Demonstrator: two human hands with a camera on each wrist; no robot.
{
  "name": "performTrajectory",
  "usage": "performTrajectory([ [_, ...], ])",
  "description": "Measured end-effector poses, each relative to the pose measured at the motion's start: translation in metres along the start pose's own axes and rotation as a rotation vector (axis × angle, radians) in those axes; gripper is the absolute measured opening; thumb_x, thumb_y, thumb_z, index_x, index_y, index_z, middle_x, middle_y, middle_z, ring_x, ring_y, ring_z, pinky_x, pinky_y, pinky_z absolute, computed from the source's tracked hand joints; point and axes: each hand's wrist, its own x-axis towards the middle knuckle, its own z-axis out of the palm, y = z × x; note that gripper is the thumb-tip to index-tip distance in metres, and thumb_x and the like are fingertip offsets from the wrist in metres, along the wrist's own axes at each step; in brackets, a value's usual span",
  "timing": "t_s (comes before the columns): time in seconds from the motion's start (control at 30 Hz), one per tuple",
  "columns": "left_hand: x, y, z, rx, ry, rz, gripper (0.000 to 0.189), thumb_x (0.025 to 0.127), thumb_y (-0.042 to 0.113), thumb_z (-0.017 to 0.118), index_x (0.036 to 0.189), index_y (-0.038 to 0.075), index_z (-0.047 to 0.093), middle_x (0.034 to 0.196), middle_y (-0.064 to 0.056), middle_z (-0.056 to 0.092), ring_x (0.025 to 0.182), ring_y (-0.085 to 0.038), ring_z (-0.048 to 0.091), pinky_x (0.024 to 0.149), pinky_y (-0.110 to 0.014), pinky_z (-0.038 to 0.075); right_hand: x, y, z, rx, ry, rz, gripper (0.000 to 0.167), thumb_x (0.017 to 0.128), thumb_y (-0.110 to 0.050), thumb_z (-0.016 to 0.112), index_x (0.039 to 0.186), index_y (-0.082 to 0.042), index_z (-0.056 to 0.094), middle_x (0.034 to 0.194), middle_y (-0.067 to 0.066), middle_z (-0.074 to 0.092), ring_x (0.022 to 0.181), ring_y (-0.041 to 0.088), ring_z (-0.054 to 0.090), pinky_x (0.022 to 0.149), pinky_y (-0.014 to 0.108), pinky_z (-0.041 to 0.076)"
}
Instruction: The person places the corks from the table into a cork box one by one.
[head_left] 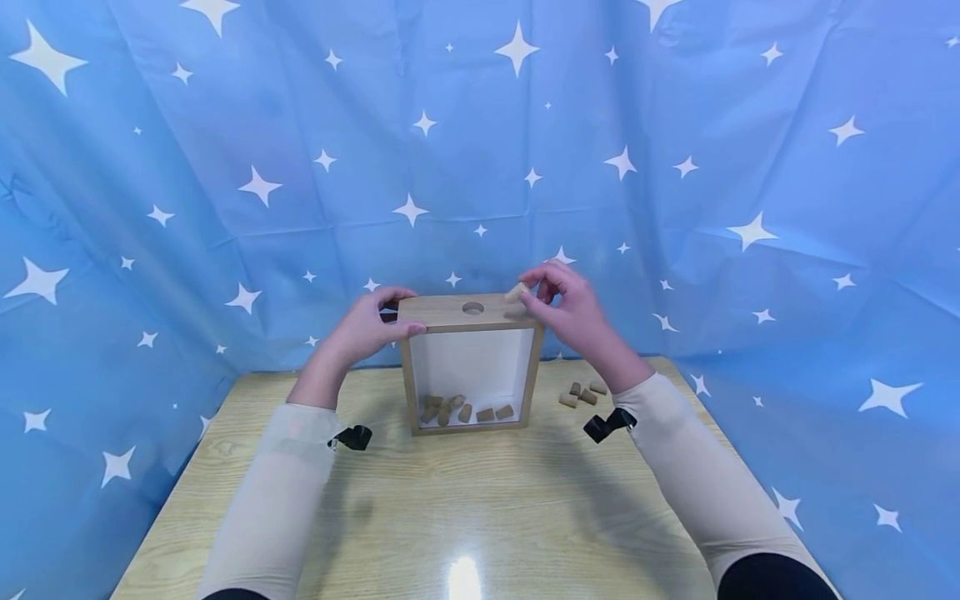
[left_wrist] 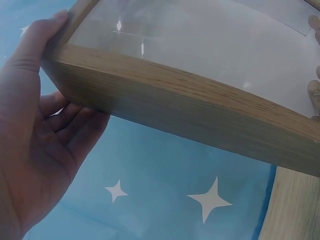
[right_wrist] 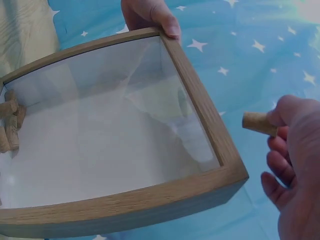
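Observation:
A wooden shadow box (head_left: 534,375) with a clear front stands upright on the table, a round hole (head_left: 473,308) in its top. Several corks (head_left: 465,412) lie along its bottom inside. My left hand (head_left: 375,321) grips the box's upper left corner, thumb on the front edge and fingers behind, as the left wrist view also shows. Between thumb and fingers, my right hand (head_left: 566,304) pinches a cork (right_wrist: 257,123), held just above the right end of the box top. In the right wrist view that cork is apart from the frame.
Several loose corks (head_left: 585,395) lie on the wooden table (head_left: 420,500) right of the box. A blue curtain with white stars (head_left: 480,167) hangs close behind the table and at its sides. Black straps (head_left: 609,425) are fixed on both sleeves.

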Motion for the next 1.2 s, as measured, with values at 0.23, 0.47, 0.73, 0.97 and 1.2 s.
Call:
performTrajectory([
  [0.23,0.000,-0.002,0.001,0.034,0.017,0.007,0.074,0.093,0.050,0.090,0.153,0.015,0.062,0.147,-0.012,0.064,0.139,-0.037,0.060,0.110,-0.057,0.054,0.014,-0.004,0.006,-0.035,-0.056,-0.010,0.018,0.100,-0.002,0.080,0.119,-0.002,0.079,0.100,0.005,0.067,0.083,0.023,0.060,0.073,0.032,0.052],
  [0.47,-0.001,0.000,0.000,0.040,0.002,-0.007,0.077,0.092,0.054,0.090,0.153,0.016,0.062,0.147,-0.011,0.063,0.139,-0.036,0.060,0.109,-0.057,0.055,0.027,-0.010,0.017,-0.063,-0.122,-0.021,0.020,0.100,-0.003,0.080,0.120,-0.001,0.079,0.099,0.005,0.066,0.083,0.022,0.059,0.071,0.034,0.051],
  [0.73,0.001,-0.001,-0.002,0.012,-0.018,-0.003,0.078,0.092,0.052,0.091,0.153,0.015,0.061,0.146,-0.011,0.064,0.137,-0.035,0.061,0.108,-0.056,0.055,0.035,-0.012,0.028,-0.066,-0.199,-0.028,0.021,0.101,-0.003,0.079,0.122,-0.003,0.080,0.103,0.005,0.067,0.084,0.021,0.060,0.073,0.028,0.052],
  [0.97,-0.001,0.003,-0.004,-0.012,-0.023,-0.018,0.077,0.091,0.046,0.093,0.154,0.015,0.061,0.147,-0.012,0.063,0.138,-0.036,0.060,0.109,-0.058,0.054,0.038,-0.011,0.031,-0.057,-0.259,0.021,0.019,0.103,-0.007,0.078,0.122,-0.006,0.080,0.102,0.004,0.066,0.085,0.021,0.059,0.071,0.030,0.052],
  [1.2,0.000,0.001,-0.003,-0.012,-0.028,-0.016,0.079,0.091,0.046,0.094,0.155,0.014,0.060,0.148,-0.013,0.063,0.137,-0.037,0.061,0.108,-0.057,0.055,0.037,-0.010,0.035,-0.075,-0.308,0.054,0.022,0.103,-0.006,0.078,0.124,-0.005,0.080,0.108,0.006,0.067,0.085,0.021,0.060,0.073,0.029,0.054],
])
